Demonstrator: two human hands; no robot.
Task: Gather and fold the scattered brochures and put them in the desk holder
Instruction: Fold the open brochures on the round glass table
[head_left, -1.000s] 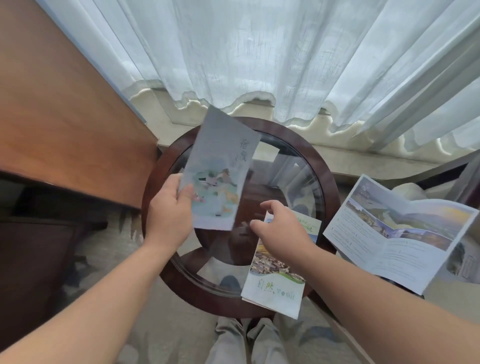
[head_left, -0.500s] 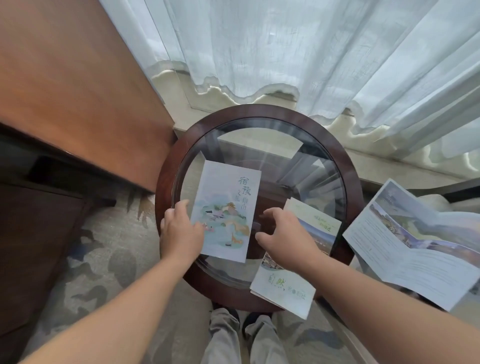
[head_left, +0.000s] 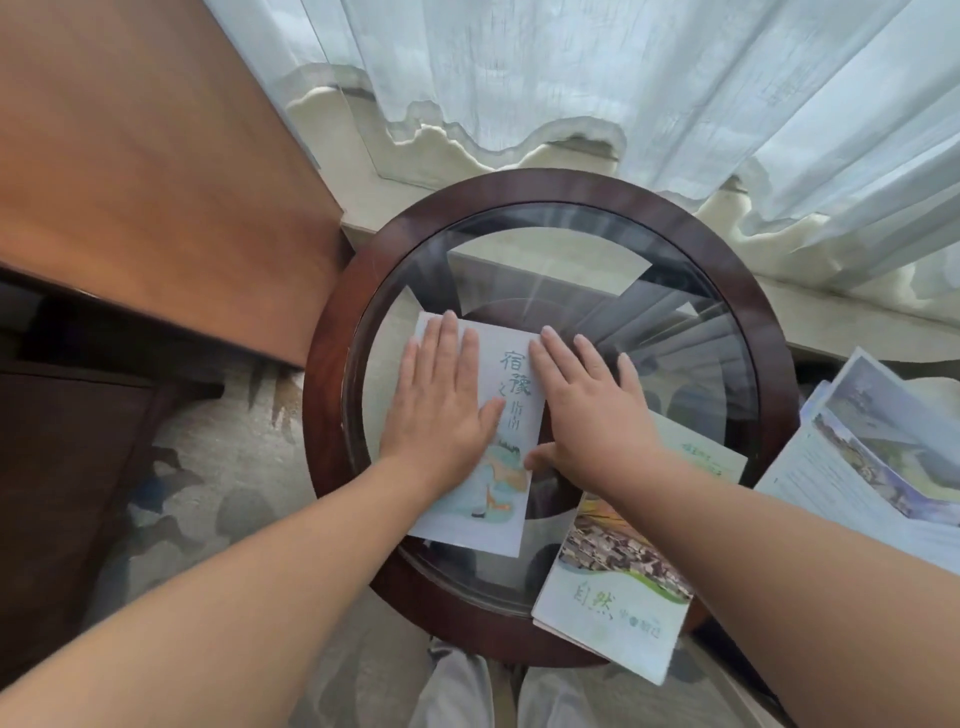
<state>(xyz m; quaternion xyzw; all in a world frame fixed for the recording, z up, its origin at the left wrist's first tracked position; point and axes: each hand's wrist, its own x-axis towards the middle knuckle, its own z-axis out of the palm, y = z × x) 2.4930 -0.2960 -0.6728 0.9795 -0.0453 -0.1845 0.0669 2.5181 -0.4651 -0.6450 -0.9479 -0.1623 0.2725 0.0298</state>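
Flattened onto brochure (head_left: 496, 493) since half a second ago: both hands, earlier one pinching its left edge and one curled beside it. Now pinned flat on glass of table (head_left: 571, 187), left of centre.

Left hand (head_left: 441, 410): lies palm down on left half of cover; fingers straight, close together, pointing away from body; thumb spread toward middle of cover. Presses only, grips nothing.

Right hand (head_left: 592, 415): lies palm down across right edge; fingers straight and slightly fanned, index tip on paper, outer fingers on glass beside it; thumb stretched low toward lower cover. Likewise presses, holds nothing.

Forearms: enter from bottom of view and converge on brochure.

Brochure: folded shut, cover up. Long axis near-to-far, almost straight away from body, far end tipped slightly right. Top edge toward curtain (head_left: 623, 78), bottom edge toward body, just short of front rim. Title characters upright from wearer's side, along right margin.

Second brochure (head_left: 618, 597): folded, at front right of table, near corner overhanging rim, far part crossed by right forearm. Long axis leaning right at far end; just beside first brochure, not touching.

Open brochure (head_left: 857, 467): unfolded, off table at right; support beneath not discernible.

Surroundings: desk (head_left: 156, 182) at left, carpet (head_left: 218, 467) below, trouser legs (head_left: 457, 691) at bottom edge.
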